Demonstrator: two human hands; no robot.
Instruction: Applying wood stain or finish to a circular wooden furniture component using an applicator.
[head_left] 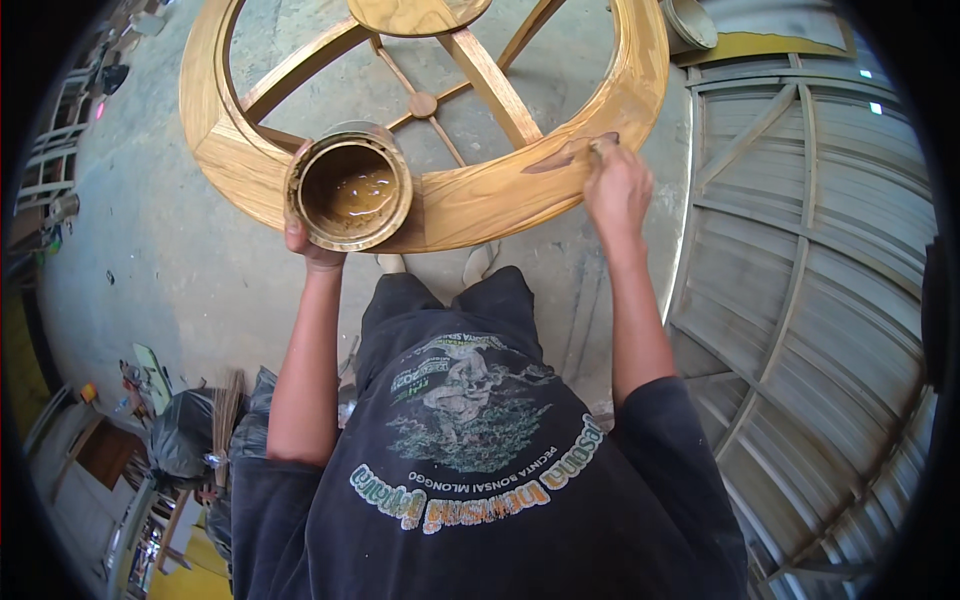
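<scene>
My left hand [322, 258] grips a round can [383, 225] by its side, tilted so its open mouth faces me. Brown, glossy liquid [350, 190] lies inside it. The can is over the near rim of a round wooden table frame [470, 205], hiding part of it. On the right side of that rim, my right hand [618, 190] is closed, fingers pinched together at the wood. Something small and brownish shows at the fingertips, too little to name. A darker, wet-looking patch [552, 160] spreads on the wood just left of those fingers.
Spokes and a round wooden centre [420, 14] fill the frame's middle. A pale bucket [692, 24] stands beyond its right side. Along the right runs a corrugated metal wall [790, 240]. Black bags [185, 435] and a twig broom [228, 420] are at lower left.
</scene>
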